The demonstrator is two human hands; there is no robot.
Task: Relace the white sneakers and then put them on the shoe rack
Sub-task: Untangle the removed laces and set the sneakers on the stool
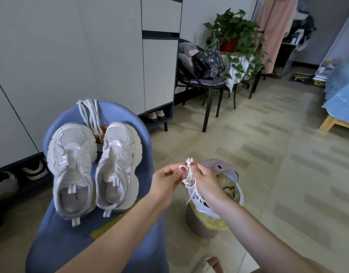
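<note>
Both hands, left hand [166, 181] and right hand [204, 179], pinch a bundled white lace [189, 179]; 2 unlaced sneakers [95, 166] (insoles read partly "CECE") sit on a blue chair [57, 243].

1. Setting: a home, a combined entry and living-sleeping room.
2. Tall grey cabinet [77, 56], 9 to 12 o'clock; open bottom shelf holds shoes [155, 116].
3. Black metal chair [201, 83] with cushion and bag, 1 o'clock.
4. Potted trailing plant [231, 34] on a small cloth-covered table, 1 o'clock.
5. Pink garment [276, 30] hanging on a rail, 2 o'clock.
6. Bed with blue cover [341, 95], wooden frame, 3 o'clock.
7. Lined waste bin [215, 198] on tiled floor [278, 154], centre.
</note>
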